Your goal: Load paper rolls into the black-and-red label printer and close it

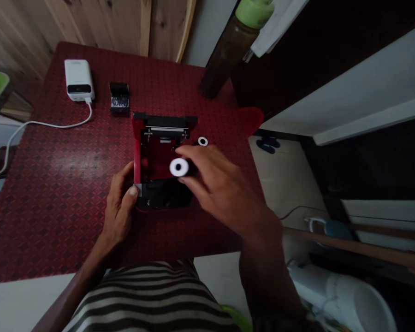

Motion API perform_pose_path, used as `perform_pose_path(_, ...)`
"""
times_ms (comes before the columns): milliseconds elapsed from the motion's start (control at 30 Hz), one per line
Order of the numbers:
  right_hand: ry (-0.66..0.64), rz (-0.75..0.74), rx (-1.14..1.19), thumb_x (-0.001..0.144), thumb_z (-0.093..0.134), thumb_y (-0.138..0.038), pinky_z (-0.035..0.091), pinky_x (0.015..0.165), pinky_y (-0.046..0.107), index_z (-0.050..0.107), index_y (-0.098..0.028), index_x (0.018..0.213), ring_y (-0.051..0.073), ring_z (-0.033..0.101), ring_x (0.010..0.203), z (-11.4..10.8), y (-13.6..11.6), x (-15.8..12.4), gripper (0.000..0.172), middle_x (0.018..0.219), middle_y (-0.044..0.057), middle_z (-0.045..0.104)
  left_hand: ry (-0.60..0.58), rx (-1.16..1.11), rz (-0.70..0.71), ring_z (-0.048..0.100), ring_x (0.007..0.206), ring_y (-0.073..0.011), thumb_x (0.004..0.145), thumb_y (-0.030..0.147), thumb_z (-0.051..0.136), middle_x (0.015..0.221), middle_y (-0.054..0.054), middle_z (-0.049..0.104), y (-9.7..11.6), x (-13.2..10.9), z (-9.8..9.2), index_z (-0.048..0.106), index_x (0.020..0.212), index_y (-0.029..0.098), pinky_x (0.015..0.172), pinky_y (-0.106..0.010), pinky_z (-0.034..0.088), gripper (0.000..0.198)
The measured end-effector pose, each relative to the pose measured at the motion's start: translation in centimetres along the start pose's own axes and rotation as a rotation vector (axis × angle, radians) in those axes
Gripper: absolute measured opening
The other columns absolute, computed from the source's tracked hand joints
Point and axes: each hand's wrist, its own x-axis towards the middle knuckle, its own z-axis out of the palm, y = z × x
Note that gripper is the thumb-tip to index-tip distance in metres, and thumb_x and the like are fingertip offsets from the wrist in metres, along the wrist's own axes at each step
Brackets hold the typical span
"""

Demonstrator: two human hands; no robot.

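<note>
A small red and black device (166, 194) with its lid raised stands on the red patterned table. My left hand (119, 203) grips its left side, thumb on the front corner. Over the right part of the open compartment, my right hand (221, 186) pinches a black roll with a white end and a dark centre hole (179, 167). Another white-ended roll (202, 141) lies just behind my right hand, partly hidden by it. The roll's far side and some fingertips are out of sight.
On the red table (65, 198), a white power bank (78, 78) with a cable is at the back left. A small black object (119, 97) lies beside it. A tall bottle with a green cap (224, 50) stands at the back right.
</note>
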Motion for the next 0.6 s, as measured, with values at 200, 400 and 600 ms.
perform_pose_path(200,-0.298,-0.026,-0.309,0.116,0.058,0.000,0.064,0.100,0.045,0.081,-0.016,0.121,0.032,0.081,0.114,3.9,-2.1,5.1,0.028,0.111,0.015,0.087,-0.023,-0.042,0.008,0.069,0.155,-0.0395,0.118,0.074,0.060,0.166,-0.013,0.074,0.2,0.1,-0.1,0.070,0.168,0.031,0.132,-0.061,0.055,0.068)
perform_pose_path(400,-0.431,0.067,-0.285,0.113,0.061,0.004,0.063,0.092,0.038,0.085,-0.018,0.122,0.029,0.086,0.110,5.2,-1.3,6.9,0.033,0.117,0.013,0.090,-0.024,-0.056,-0.003,0.069,0.153,-0.0391,0.118,0.073,0.061,0.166,-0.013,0.074,0.0,0.0,0.0,0.069,0.170,0.031,0.131,-0.061,0.056,0.067)
perform_pose_path(600,-0.399,0.074,-0.222,0.114,0.062,0.000,0.066,0.098,0.039,0.085,-0.022,0.119,0.027,0.086,0.108,6.3,0.3,6.8,0.032,0.120,0.010,0.090,-0.041,-0.046,0.008,0.070,0.151,-0.0383,0.119,0.071,0.060,0.165,-0.013,0.074,0.2,0.0,-0.2,0.068,0.171,0.029,0.131,-0.059,0.055,0.067)
